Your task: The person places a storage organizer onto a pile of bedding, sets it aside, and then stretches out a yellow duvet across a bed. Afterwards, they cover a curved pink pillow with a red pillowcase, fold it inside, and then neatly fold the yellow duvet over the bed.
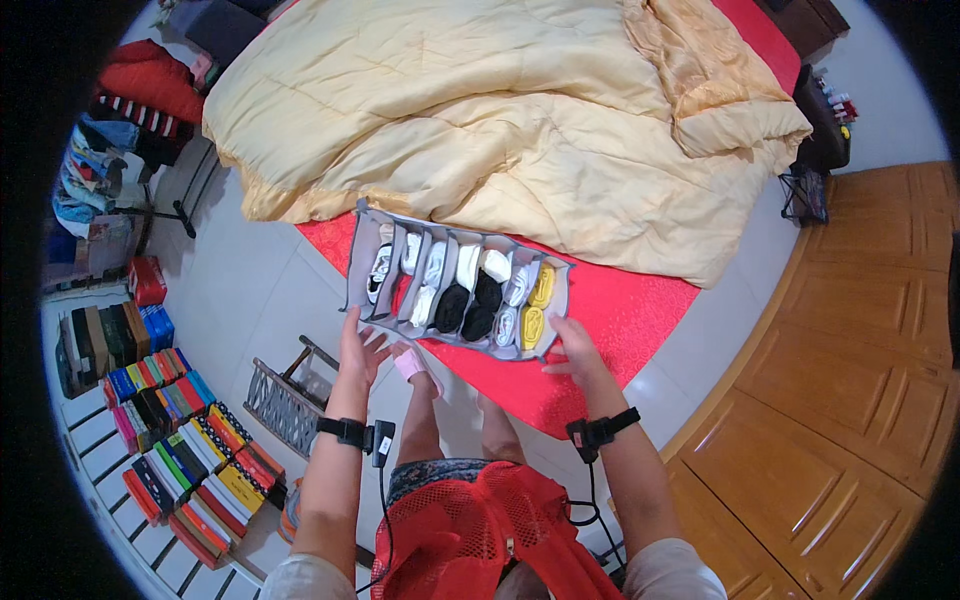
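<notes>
A grey fabric organizer (358,262) with several narrow compartments lies at the near edge of the bed. Rolled-up socks fill its compartments: white ones, black socks (452,308), yellow socks (533,327) in the rightmost slot, and a bit of red toward the left. Beside the organizer's near left corner is my left hand (362,350), fingers spread and holding nothing. My right hand (577,354) is at the near right corner, thumb and fingers apart. Whether either hand touches the fabric, I cannot tell.
A cream quilt (440,130) covers most of the bed over a red sheet (630,315). Left of me stand a small stool (285,390) and a slatted rack with books (190,470). Wooden cabinets (830,430) line the right. Clothes (95,170) are piled far left.
</notes>
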The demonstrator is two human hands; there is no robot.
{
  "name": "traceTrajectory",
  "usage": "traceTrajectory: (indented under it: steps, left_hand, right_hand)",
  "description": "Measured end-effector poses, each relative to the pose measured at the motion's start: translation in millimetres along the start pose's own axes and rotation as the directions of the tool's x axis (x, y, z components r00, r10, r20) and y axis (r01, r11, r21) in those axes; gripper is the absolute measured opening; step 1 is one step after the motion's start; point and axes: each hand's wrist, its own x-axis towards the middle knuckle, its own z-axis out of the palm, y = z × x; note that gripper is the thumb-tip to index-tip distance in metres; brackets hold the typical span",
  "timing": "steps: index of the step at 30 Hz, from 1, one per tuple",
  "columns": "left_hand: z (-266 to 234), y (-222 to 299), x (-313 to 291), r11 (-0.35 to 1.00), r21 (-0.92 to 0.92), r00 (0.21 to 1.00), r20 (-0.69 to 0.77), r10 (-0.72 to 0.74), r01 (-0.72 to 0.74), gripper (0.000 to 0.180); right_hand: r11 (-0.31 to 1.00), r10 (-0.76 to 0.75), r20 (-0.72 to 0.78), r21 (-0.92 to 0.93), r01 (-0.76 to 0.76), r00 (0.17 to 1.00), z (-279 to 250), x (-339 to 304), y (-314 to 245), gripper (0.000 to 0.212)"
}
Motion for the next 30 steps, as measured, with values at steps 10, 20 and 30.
traceTrajectory:
  steps: [10,20,30]
  left_hand:
    - [3,0,44,0.903,-0.347,0.945,0.288,-0.154,0.253,0.058]
    - [-107,42,-16,0.865,-0.438,0.920,0.386,-0.066,0.245,0.052]
    - [-291,215,-76,0.768,-0.640,0.932,0.263,0.250,-0.025,0.053]
  right_hand:
    - [0.917,-0.043,0.081,0.400,0.007,0.996,32,1,24,0.043]
    - [0.972,-0.051,0.166,0.233,0.011,0.985,87,-83,14,0.042]
    - [0.968,-0.237,0.406,0.018,0.252,0.882,313,-172,-74,0.046]
